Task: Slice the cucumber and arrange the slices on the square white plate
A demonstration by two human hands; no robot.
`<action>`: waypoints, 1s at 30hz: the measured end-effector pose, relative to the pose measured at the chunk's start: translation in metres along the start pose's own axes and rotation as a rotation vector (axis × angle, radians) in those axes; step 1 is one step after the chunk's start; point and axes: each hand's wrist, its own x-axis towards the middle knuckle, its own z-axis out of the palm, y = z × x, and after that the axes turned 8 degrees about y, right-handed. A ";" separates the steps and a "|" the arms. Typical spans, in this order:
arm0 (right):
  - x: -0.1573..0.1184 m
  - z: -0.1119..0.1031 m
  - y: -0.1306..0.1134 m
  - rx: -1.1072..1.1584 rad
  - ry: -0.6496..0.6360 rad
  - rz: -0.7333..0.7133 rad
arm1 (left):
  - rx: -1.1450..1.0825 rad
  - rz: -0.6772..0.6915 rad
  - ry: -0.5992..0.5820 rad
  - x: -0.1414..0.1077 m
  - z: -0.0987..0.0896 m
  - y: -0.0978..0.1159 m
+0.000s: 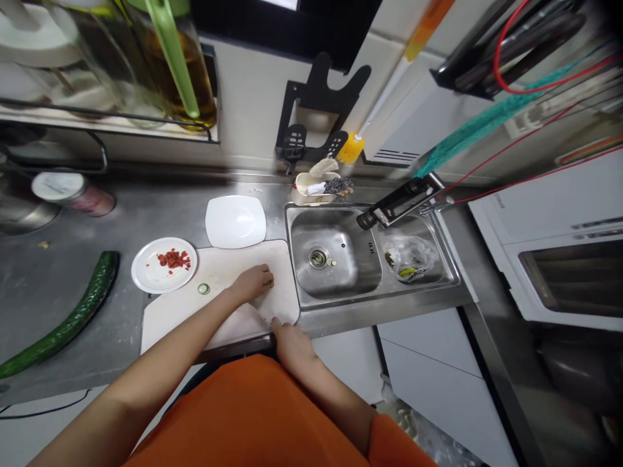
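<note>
Two bare hands at work over a white board on a steel tabletop. The left hand is down toward the board's right end, fingers bunched, with a green bit peeking out at the tips. Honestly can't tell if they're gripping it. The right hand is at the near edge, fingers closed round the knife, blade angled far and left across the board, just beside the left hand.

One pale slice with a green rim lies on the board, left of the left hand. The big cucumber is over on the far left of the tabletop, well apart from both hands. A round plate of chopped red bits sits at the board's far left corner, a squarish white dish at its far edge. Sink is just right.
</note>
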 end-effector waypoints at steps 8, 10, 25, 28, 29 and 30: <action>0.003 -0.003 0.002 0.002 -0.016 -0.014 | -0.113 -0.128 0.092 -0.018 -0.013 -0.002; 0.003 -0.004 0.004 0.008 -0.017 -0.025 | -0.175 -0.238 0.152 -0.034 -0.023 -0.007; 0.009 -0.005 0.000 -0.014 -0.014 -0.039 | 0.094 -0.345 0.339 -0.097 -0.009 -0.034; 0.009 -0.003 -0.002 -0.022 -0.010 -0.042 | 0.152 -0.367 0.400 -0.108 0.007 -0.034; 0.010 -0.003 -0.003 -0.027 -0.009 -0.042 | 0.160 -0.379 0.416 -0.111 0.011 -0.034; 0.010 -0.002 -0.005 -0.032 -0.006 -0.043 | 0.164 -0.391 0.434 -0.114 0.016 -0.033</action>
